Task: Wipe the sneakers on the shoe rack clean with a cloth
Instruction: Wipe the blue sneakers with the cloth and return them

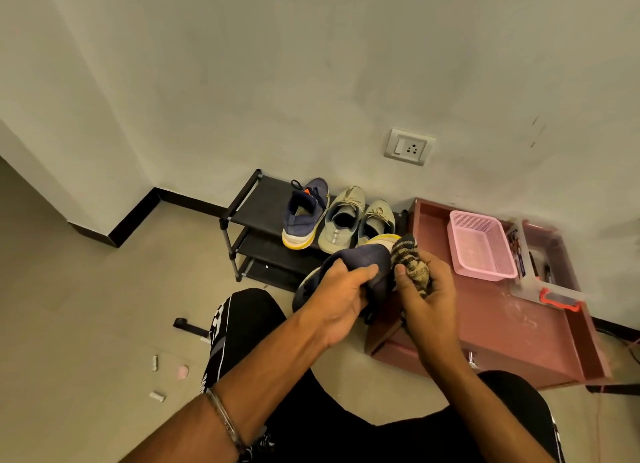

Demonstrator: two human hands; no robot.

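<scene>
My left hand (341,291) grips a navy sneaker (360,260) with a yellow sole, held up in front of the shoe rack. My right hand (424,291) is closed on a striped beige-and-dark cloth (410,258) pressed against the sneaker's side. On the top shelf of the black shoe rack (256,208) stand its navy mate (303,215) and a pair of beige sneakers (343,218), heels toward me. The right beige shoe is partly hidden behind the held sneaker.
A reddish-brown low cabinet (512,327) to the right carries a pink plastic basket (481,244) and a clear box with an orange latch (545,275). A wall socket (409,147) sits above the rack. Small scraps and a black roll (181,323) lie on the floor at left. My knees in black shorts fill the foreground.
</scene>
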